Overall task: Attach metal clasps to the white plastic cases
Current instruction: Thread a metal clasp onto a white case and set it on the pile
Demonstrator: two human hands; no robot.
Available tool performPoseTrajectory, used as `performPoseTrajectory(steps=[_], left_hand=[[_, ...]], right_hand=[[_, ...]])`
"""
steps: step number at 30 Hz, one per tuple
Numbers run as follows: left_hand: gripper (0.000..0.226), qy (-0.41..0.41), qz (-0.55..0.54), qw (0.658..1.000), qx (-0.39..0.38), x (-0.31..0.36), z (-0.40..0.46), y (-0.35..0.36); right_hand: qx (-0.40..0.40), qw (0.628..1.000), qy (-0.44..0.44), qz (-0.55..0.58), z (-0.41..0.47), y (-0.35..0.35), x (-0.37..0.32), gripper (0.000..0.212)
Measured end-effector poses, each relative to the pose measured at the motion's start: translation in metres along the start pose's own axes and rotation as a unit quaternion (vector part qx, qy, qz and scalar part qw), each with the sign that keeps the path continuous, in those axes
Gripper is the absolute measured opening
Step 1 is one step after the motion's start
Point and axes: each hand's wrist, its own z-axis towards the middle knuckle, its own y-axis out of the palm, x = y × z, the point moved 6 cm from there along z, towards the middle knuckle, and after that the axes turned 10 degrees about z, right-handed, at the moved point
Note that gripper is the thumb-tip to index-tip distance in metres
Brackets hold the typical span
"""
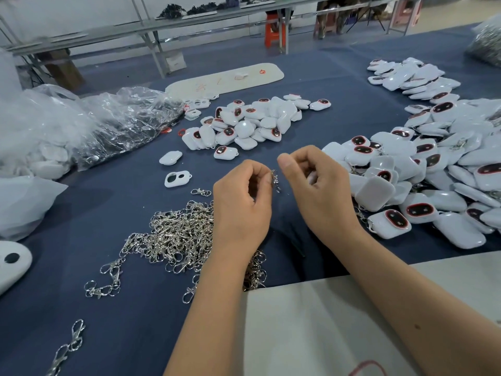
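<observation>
Head view: left hand [241,202] pinches a metal clasp [275,180] above the blue table [135,308], its grip closed on it; right hand [317,185] is curled just beside, a white case [311,177] apparently tucked in its fingers, though mostly hidden; loose clasps [176,237] heap near the left wrist, finished cases [433,172] pile to the right, bare ones [244,123] beyond. Risk, as judged: the small clasp slips from the pinch and drops into the heap, or misses the case's loop since fingers block sight of it.

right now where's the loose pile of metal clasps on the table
In the head view the clasp pile lies on the blue cloth at lower centre-left, partly under the left hand and wrist, with the empty white case just beyond it.
</observation>
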Motion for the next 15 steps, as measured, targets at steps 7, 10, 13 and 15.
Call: performPoseTrajectory(steps=[7,10,13,15], left_hand=[[0.014,0.023,0.070,0.996,-0.059,-0.002,-0.002,0.003],[0.013,0.033,0.073,0.993,-0.084,-0.001,-0.003,0.005],[0.013,0.044,0.080,0.991,-0.101,0.001,-0.003,0.006],[0.014,0.051,0.081,0.989,-0.110,0.003,-0.004,0.007]], right_hand=[[0.030,0.986,0.136,0.093,0.007,-0.008,0.032,0.024],[0.040,0.976,0.159,0.140,0.008,-0.009,0.036,0.012],[0.023,0.983,0.143,0.109,0.010,-0.010,0.037,0.009],[0.014,0.991,0.114,0.069,0.011,-0.009,0.031,0.018]])
